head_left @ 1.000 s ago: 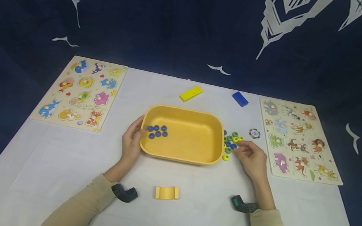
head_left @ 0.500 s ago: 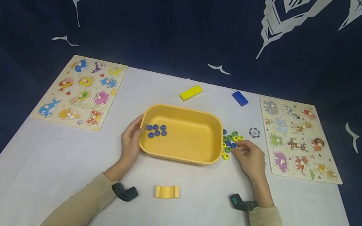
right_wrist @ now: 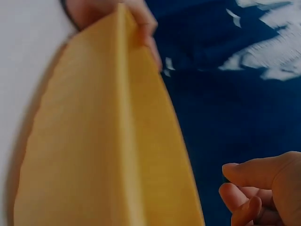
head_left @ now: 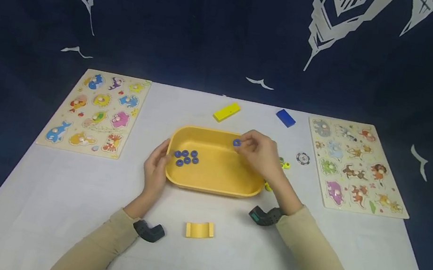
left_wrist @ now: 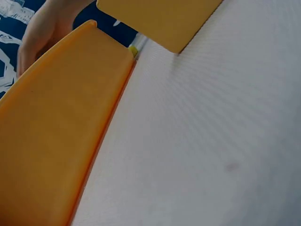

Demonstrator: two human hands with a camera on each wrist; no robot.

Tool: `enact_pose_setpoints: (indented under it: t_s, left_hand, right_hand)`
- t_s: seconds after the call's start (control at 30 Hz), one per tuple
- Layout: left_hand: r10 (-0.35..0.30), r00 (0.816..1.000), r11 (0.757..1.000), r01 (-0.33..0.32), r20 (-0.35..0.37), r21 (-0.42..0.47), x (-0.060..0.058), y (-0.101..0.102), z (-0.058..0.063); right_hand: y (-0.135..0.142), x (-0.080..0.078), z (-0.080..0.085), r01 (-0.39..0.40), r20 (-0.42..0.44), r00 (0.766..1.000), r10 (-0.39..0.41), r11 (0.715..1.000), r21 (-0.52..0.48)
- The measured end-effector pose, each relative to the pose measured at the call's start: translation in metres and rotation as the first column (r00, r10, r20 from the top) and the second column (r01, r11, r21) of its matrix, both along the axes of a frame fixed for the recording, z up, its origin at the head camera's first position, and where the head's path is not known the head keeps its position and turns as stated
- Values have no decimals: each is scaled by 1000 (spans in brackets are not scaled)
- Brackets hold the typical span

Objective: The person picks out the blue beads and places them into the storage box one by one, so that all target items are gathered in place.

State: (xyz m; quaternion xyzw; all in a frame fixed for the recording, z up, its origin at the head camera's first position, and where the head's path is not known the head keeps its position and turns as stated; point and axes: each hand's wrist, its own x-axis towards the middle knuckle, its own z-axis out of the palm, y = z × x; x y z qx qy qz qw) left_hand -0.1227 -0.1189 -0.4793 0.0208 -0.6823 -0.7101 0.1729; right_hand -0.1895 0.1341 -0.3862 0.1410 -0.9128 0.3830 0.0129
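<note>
My left hand (head_left: 155,170) grips the left end of a yellow plastic tray (head_left: 208,184), thumb at the rim. Several blue beads (head_left: 187,160) lie inside at that end. Above the tray's right part, my right hand (head_left: 262,154) pinches one blue ring-shaped bead (head_left: 236,142) between thumb and finger. In the right wrist view the right hand (right_wrist: 261,190) appears beside the tray wall (right_wrist: 75,132), its bead barely visible. Yellow and green beads (head_left: 286,165) sit right of the tray, mostly hidden behind the right hand and forearm.
Animal puzzle boards lie left (head_left: 95,112) and right (head_left: 359,168). Behind the tray are a yellow block (head_left: 226,112) and a blue block (head_left: 285,118). A poker chip (head_left: 303,158) lies at right. A curved yellow block (head_left: 199,230) is in front.
My right hand has picked a blue bead from the pile and moved left and away from me, over the tray. The left hand stays at the tray's left end.
</note>
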Motion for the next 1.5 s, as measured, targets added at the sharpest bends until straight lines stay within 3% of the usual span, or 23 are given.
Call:
enact_pose_setpoints:
  t_s: [0.2,0.4,0.53,0.7,0.8,0.87,0.97,1.07,1.13,1.33,1.5]
  left_hand:
    - [-14,1000,1000,14,9,7,2,3,2]
    - [-27,1000,1000,27,1,-3,8,7,17]
    - [-25,1000,1000,25,2,-12,10,10,25]
    - [-22,1000,1000,22,-11,-20,10,10,23]
    - [-20,1000,999,19,-17,-32,10,9,23]
    - [-19,1000,999,19,-13,-37,11,9,27]
    - [-10,1000,999,9,-10,-40,10,7,28]
    - [-2,1000,999,1,-9,-43,10,5,28]
    - [-1,1000,999,1,-11,-46,10,4,28]
    - [-10,1000,999,9,-22,-37,9,4,26]
    - [-8,1000,1000,8,-21,-24,8,6,25]
  right_hand:
    - [-45,-16,-19,-157,94,985,143,975,158]
    - [-68,-21,-42,-230,136,969,206,954,192]
    - [-73,-20,-47,-245,156,963,218,952,184]
    - [-59,-11,-30,-208,130,973,192,971,120]
    - [-37,-3,-14,-159,35,987,157,987,38]
    - [-18,0,-5,-94,-60,994,93,995,-18]
    - [13,2,-1,26,-188,981,-42,996,-86]
    - [41,2,-10,135,-219,964,-153,986,-94]
    - [56,2,-20,174,-199,962,-186,982,-73]
    - [73,2,-51,169,-104,981,-164,985,35]
    - [71,0,-65,157,-60,987,-150,978,140]
